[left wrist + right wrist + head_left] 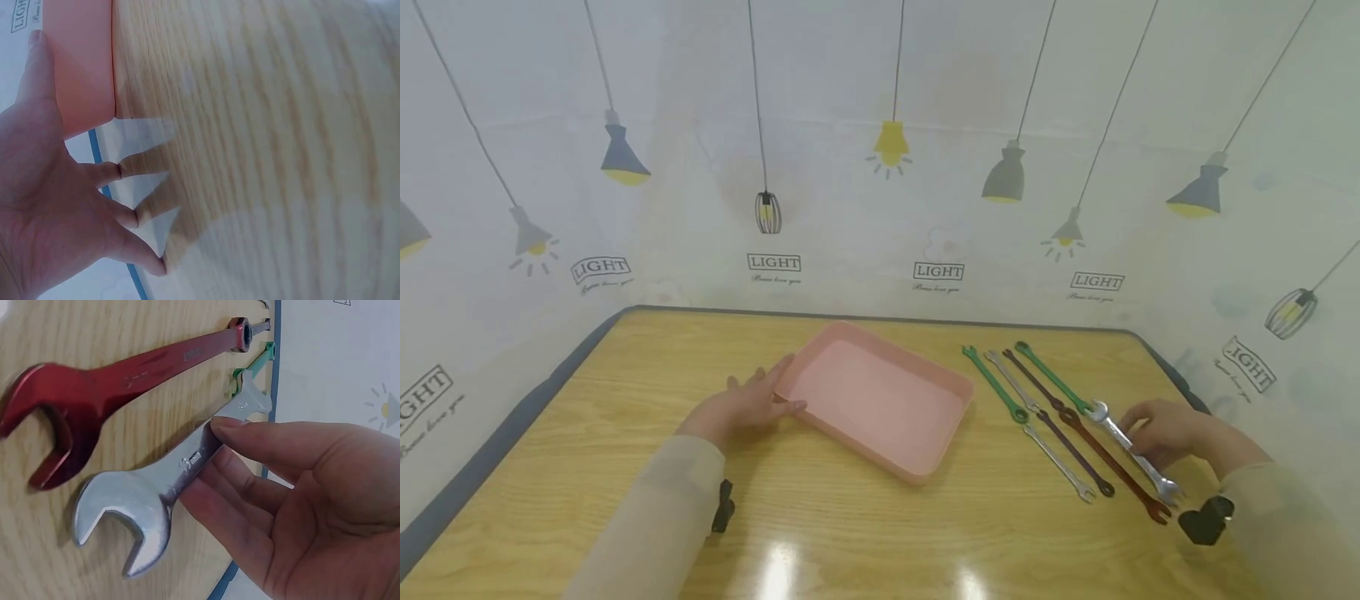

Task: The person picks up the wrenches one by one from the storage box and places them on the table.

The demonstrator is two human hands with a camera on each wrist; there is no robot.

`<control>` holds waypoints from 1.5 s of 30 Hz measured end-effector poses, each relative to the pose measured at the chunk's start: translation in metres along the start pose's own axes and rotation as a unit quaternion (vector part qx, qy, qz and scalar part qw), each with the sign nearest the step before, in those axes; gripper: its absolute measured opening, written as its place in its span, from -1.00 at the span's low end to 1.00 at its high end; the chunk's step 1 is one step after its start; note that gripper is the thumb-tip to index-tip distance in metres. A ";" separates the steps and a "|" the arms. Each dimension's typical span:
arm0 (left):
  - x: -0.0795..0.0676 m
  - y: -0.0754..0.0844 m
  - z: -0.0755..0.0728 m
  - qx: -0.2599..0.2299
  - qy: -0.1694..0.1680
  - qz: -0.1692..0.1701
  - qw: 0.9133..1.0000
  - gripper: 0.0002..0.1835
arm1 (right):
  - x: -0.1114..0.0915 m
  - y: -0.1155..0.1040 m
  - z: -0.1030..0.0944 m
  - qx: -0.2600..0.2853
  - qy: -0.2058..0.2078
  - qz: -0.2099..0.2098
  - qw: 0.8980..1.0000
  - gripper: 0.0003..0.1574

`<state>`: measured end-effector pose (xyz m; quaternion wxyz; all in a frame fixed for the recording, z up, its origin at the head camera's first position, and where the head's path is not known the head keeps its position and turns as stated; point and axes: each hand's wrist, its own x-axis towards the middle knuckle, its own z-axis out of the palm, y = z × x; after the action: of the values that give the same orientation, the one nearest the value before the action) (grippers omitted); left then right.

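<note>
My right hand pinches a silver double open-ended wrench between thumb and fingers. The right wrist view shows that wrench close up, beside a red wrench lying on the table. My left hand is at the left corner of a pink tray, fingers spread. In the left wrist view, the thumb lies along the tray's wall and several straight fingertips are at the tabletop. Nothing lies in the tray.
Several wrenches lie in two slanting rows right of the tray: a green wrench, another green wrench, a small silver wrench, and a purple wrench among them. A lamp-printed cloth stands behind the wooden table.
</note>
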<state>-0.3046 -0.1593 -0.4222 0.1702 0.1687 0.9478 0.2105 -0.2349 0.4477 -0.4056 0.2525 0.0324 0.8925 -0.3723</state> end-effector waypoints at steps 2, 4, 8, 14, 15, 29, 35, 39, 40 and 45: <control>0.000 -0.001 0.000 -0.003 0.000 -0.003 1.000 0.02 | -0.002 -0.001 0.001 -0.002 0.000 0.004 1.000 -0.60; 0.001 -0.001 0.000 -0.005 0.000 -0.002 1.000 0.03 | -0.003 -0.002 0.003 -0.003 -0.002 0.007 1.000 -0.60; 0.002 -0.002 0.000 -0.002 -0.002 -0.004 1.000 0.03 | -0.005 -0.002 0.005 -0.003 0.000 0.007 1.000 -0.61; 0.002 -0.002 0.001 -0.002 -0.001 -0.002 1.000 0.03 | -0.005 -0.001 0.010 -0.025 0.018 0.008 0.999 -0.62; 0.002 -0.002 0.001 -0.003 0.000 0.000 1.000 0.03 | -0.005 -0.001 0.011 -0.030 0.019 0.010 0.999 -0.62; 0.001 -0.003 0.002 -0.005 -0.004 -0.003 1.000 0.04 | -0.009 0.002 0.011 -0.036 0.011 0.017 0.999 -0.60; 0.000 -0.003 0.000 -0.006 -0.005 -0.002 1.000 0.03 | -0.008 0.001 0.010 -0.045 0.015 0.005 0.999 -0.61; 0.000 -0.003 0.000 -0.007 -0.004 -0.001 1.000 0.04 | -0.006 -0.003 0.010 -0.057 0.021 0.006 0.998 -0.61; 0.000 -0.003 0.000 -0.007 -0.004 0.000 1.000 0.04 | -0.005 -0.004 0.010 -0.059 0.022 0.007 0.998 -0.61; 0.002 -0.002 0.001 -0.003 -0.003 0.000 1.000 0.03 | 0.000 -0.006 0.008 -0.054 0.030 0.011 0.998 -0.64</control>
<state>-0.3064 -0.1606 -0.4243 0.1732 0.1688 0.9467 0.2128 -0.2333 0.4381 -0.4066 0.2316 0.0396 0.9180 -0.3194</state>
